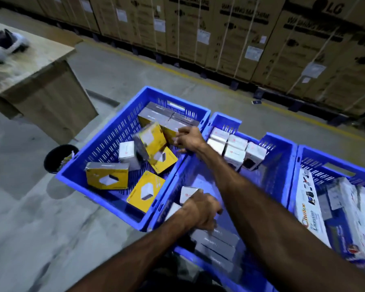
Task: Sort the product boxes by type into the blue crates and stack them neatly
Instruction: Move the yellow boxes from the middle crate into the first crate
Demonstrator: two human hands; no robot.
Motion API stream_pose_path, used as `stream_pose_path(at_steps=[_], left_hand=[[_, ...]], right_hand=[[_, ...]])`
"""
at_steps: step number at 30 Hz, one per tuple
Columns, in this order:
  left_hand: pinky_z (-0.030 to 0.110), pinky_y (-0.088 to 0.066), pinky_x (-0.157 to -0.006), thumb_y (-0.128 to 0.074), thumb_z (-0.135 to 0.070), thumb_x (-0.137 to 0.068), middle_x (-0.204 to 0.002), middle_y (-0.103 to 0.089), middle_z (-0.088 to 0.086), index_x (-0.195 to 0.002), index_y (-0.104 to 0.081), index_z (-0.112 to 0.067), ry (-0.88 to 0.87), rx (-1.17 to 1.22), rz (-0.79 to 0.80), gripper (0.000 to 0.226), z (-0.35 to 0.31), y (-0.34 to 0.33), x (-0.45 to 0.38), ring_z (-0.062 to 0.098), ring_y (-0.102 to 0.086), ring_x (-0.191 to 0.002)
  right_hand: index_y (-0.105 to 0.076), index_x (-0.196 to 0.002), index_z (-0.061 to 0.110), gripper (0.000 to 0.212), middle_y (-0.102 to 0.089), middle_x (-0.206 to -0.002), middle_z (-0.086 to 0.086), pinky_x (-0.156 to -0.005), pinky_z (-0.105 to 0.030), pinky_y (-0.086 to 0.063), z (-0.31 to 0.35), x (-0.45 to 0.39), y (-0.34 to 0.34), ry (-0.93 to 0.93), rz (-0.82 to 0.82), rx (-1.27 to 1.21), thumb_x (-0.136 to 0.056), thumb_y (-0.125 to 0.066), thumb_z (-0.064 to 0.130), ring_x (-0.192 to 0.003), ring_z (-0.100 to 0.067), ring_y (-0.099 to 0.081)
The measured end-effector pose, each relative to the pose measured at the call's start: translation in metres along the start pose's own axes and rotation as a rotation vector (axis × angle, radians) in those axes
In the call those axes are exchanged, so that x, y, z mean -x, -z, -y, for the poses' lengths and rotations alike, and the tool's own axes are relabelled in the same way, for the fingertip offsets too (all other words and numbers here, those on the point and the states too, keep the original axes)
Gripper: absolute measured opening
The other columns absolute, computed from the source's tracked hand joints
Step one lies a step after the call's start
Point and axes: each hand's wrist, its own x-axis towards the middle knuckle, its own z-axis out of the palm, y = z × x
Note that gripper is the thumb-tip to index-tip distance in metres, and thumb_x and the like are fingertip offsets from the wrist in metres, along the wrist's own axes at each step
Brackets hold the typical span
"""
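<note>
Left hand (pixel 200 209) grips a white box (pixel 188 194); right hand (pixel 188 140), blurred, seems open. Boxes look light, stiff; hold the sides.

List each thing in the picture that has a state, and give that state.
Left crate: holds jumbled yellow boxes.
Middle crate: white boxes upright in rows.
Right crate: holds long printed boxes.
Left hand: on a white box.
Right hand: reaching into the left crate.
</note>
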Motion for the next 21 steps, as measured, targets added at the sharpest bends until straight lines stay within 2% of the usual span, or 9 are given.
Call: stream_pose_path(at_steps=[2,4,6,7,9,13,15,17,21], left_hand=[[0.048,-0.037,-0.112,-0.076,-0.032,-0.091,-0.129,-0.068,0.007,-0.129,-0.068,-0.019,-0.053,0.006,0.056,0.041,0.004,0.000,-0.007,0.031,-0.059,-0.124],[0.050,-0.029,-0.116,-0.076,-0.036,-0.090,-0.136,-0.066,0.004,-0.134,-0.065,-0.023,-0.117,-0.012,0.085,0.047,0.008,-0.005,-0.013,0.028,-0.055,-0.131],[0.050,-0.025,-0.117,-0.074,-0.043,-0.090,-0.137,-0.066,0.001,-0.136,-0.064,-0.026,-0.186,-0.056,0.056,0.051,0.011,-0.011,-0.019,0.026,-0.055,-0.132],[0.049,-0.027,-0.115,-0.073,-0.047,-0.089,-0.136,-0.068,0.000,-0.135,-0.065,-0.027,-0.233,-0.080,0.006,0.051,0.013,-0.014,-0.020,0.025,-0.057,-0.130],[0.049,-0.032,-0.110,-0.072,-0.053,-0.088,-0.132,-0.071,-0.002,-0.131,-0.067,-0.028,-0.288,-0.110,-0.050,0.050,0.015,-0.019,-0.023,0.025,-0.062,-0.125],[0.047,-0.035,-0.103,-0.073,-0.065,-0.082,-0.123,-0.074,-0.002,-0.125,-0.069,-0.032,-0.297,-0.103,-0.031,0.054,0.022,-0.027,-0.032,0.025,-0.067,-0.118],[0.044,-0.036,-0.098,-0.073,-0.074,-0.076,-0.119,-0.075,-0.004,-0.124,-0.070,-0.033,-0.312,-0.091,-0.013,0.064,0.024,-0.027,-0.033,0.023,-0.067,-0.115],[0.043,-0.036,-0.096,-0.074,-0.077,-0.073,-0.116,-0.076,-0.005,-0.124,-0.070,-0.033,-0.320,-0.072,0.021,0.067,0.024,-0.026,-0.033,0.022,-0.067,-0.116],[0.040,-0.037,-0.100,-0.070,-0.075,-0.080,-0.117,-0.076,-0.004,-0.117,-0.074,-0.028,-0.312,-0.064,0.068,0.060,0.022,-0.023,-0.034,0.024,-0.066,-0.118]], right_hand=[[-0.062,-0.118,-0.003,0.023,-0.070,-0.098,-0.017,-0.038,-0.019,-0.043,0.001,0.006,0.019,0.057,-0.063,-0.026,-0.097,-0.054,-0.010,-0.052,-0.007,-0.061],[-0.066,-0.104,0.008,0.013,-0.072,-0.107,-0.021,-0.044,-0.019,-0.048,-0.008,0.012,0.043,0.103,-0.101,0.017,-0.099,-0.060,-0.002,-0.055,-0.006,-0.064],[-0.066,-0.106,0.006,0.011,-0.072,-0.102,-0.018,-0.061,-0.027,-0.058,-0.019,0.029,0.066,0.103,-0.134,-0.010,-0.099,-0.062,-0.002,-0.065,-0.013,-0.069],[-0.066,-0.109,0.004,0.013,-0.071,-0.097,-0.018,-0.063,-0.026,-0.058,-0.028,0.039,0.078,0.106,-0.149,-0.032,-0.099,-0.062,-0.003,-0.064,-0.011,-0.069],[-0.065,-0.110,0.003,0.014,-0.070,-0.090,-0.015,-0.055,-0.019,-0.053,-0.048,0.068,0.099,0.106,-0.172,0.016,-0.100,-0.061,-0.005,-0.058,-0.004,-0.068],[-0.066,-0.112,0.000,0.012,-0.071,-0.087,-0.011,-0.054,-0.014,-0.048,-0.101,0.130,0.131,0.066,-0.113,0.227,-0.100,-0.062,-0.001,-0.060,0.002,-0.068],[-0.069,-0.112,0.007,0.013,-0.075,-0.092,-0.011,-0.058,-0.013,-0.049,-0.128,0.157,0.142,0.036,-0.074,0.351,-0.100,-0.065,0.005,-0.070,-0.008,-0.072],[-0.072,-0.115,0.014,0.016,-0.077,-0.100,-0.007,-0.066,-0.017,-0.052,-0.149,0.180,0.149,0.005,-0.019,0.497,-0.100,-0.067,0.012,-0.081,-0.017,-0.076],[-0.072,-0.126,0.022,0.024,-0.073,-0.108,0.009,-0.080,-0.029,-0.053,-0.163,0.209,0.150,0.040,0.039,0.732,-0.103,-0.064,0.026,-0.093,-0.010,-0.072]])
